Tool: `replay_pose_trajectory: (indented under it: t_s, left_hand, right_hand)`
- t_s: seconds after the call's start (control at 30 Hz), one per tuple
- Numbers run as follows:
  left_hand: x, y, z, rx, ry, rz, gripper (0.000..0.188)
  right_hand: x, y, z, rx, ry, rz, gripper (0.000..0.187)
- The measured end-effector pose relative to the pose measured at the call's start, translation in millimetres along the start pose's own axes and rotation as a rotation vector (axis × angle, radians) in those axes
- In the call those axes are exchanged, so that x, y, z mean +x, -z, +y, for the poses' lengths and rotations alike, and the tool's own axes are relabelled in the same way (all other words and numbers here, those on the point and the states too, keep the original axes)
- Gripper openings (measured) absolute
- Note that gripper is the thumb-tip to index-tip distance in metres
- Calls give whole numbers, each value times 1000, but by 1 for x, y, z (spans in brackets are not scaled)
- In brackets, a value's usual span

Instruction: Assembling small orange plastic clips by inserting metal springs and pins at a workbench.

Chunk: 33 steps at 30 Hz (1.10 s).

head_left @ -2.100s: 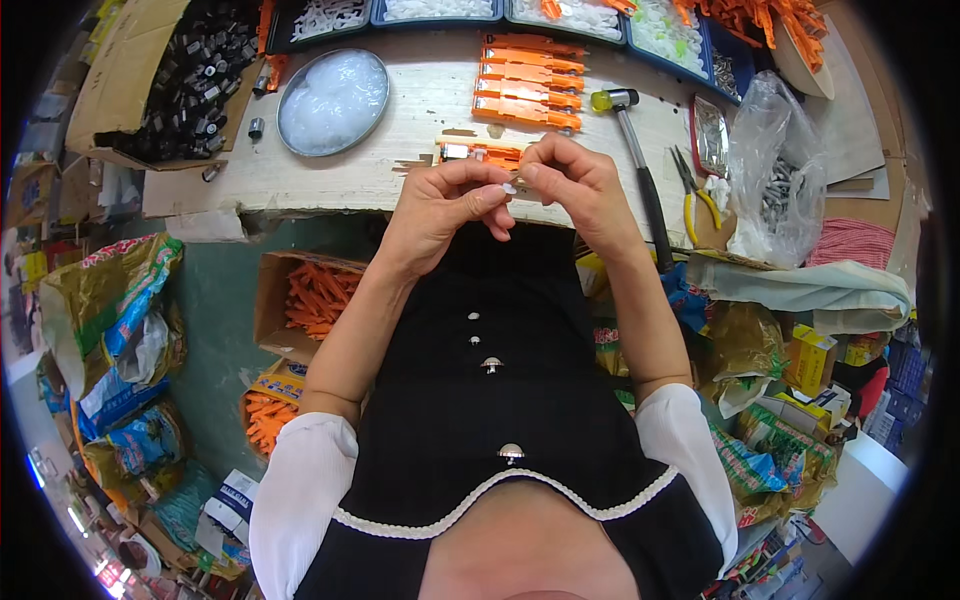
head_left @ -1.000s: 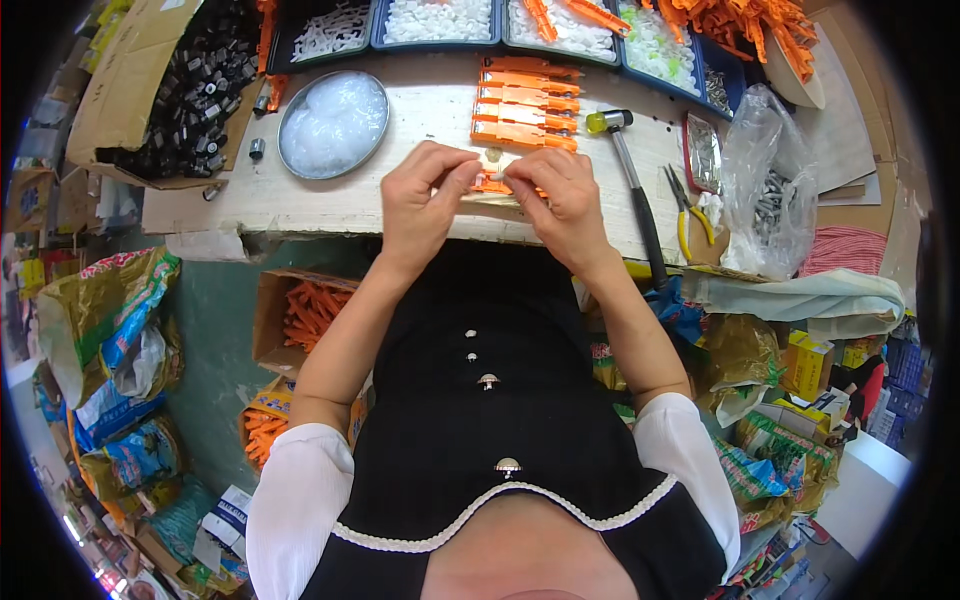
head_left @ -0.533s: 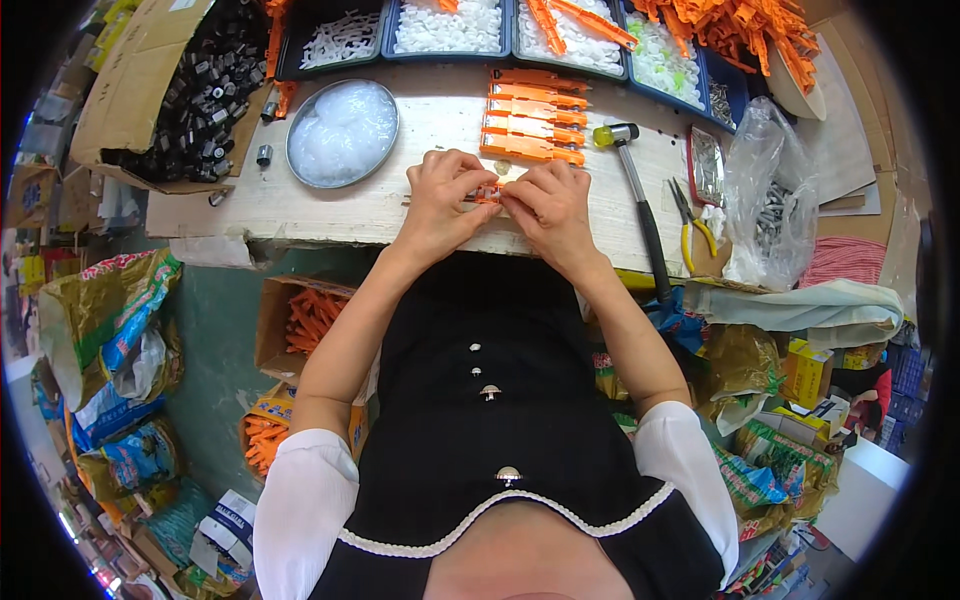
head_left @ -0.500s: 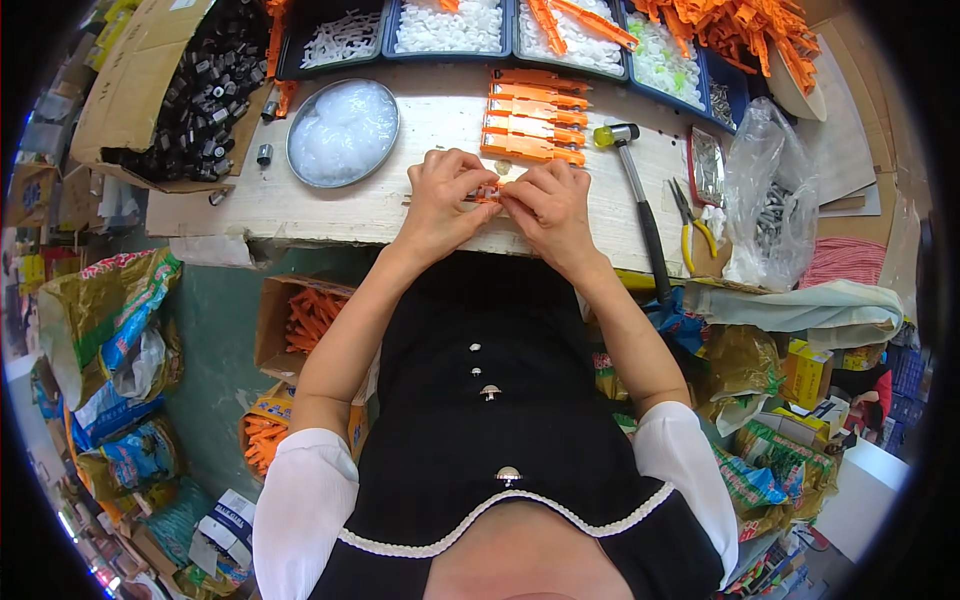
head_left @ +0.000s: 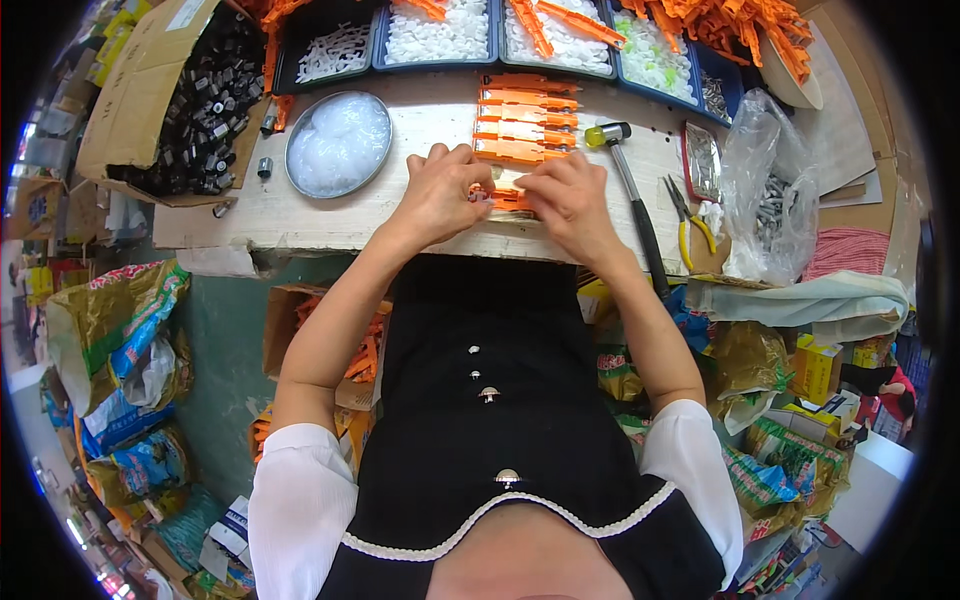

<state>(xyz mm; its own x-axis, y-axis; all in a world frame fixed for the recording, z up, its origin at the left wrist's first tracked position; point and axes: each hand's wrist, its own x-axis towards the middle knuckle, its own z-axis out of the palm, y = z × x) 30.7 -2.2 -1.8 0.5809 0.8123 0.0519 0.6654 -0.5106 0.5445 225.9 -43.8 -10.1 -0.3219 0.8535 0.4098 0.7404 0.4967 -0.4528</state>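
Note:
Near the front edge of the bench, my left hand (head_left: pixel 437 198) is closed, its thumb and fingers pinching the left end of a slim orange plastic part (head_left: pixel 510 200). My right hand (head_left: pixel 572 207) has its fingers bent together at the part's right end; the fingertips partly hide what they grip. Just beyond my hands lies a row of several similar orange parts (head_left: pixel 525 133), side by side. To the right of that row rests a hammer (head_left: pixel 630 175) with a yellow-and-black head and a dark handle.
A round metal dish (head_left: pixel 290 160) of clear, jelly-like material stands left, beside a carton (head_left: pixel 125 110) of small black-and-metal pieces. Blue bins (head_left: pixel 440 66) of white pieces line the back. Yellow-handled pliers (head_left: pixel 690 222) and a clear plastic bag (head_left: pixel 750 190) lie right.
My right hand has shifted right, away from my left, so more of the orange part shows between them. The whole view has moved slightly.

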Motion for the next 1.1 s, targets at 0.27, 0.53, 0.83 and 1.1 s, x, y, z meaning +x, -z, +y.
replay_pose_trajectory:
  t_s: [0.27,0.53,0.83,1.1]
  left_hand:
    - [-4,-5,-1,49,-73,123,12]
    - [-2,2,8,207,-126,66,10]
    - [13,14,27,386,-129,-90,8]
    - [98,16,54,418,-374,37,12]
  right_hand:
    - [-11,25,11,-32,-16,69,13]
    - [-7,-14,-12,-106,60,-36,22]
    - [-3,5,-5,-78,82,-19,23]
    - [-34,83,106,-155,-328,291,15]
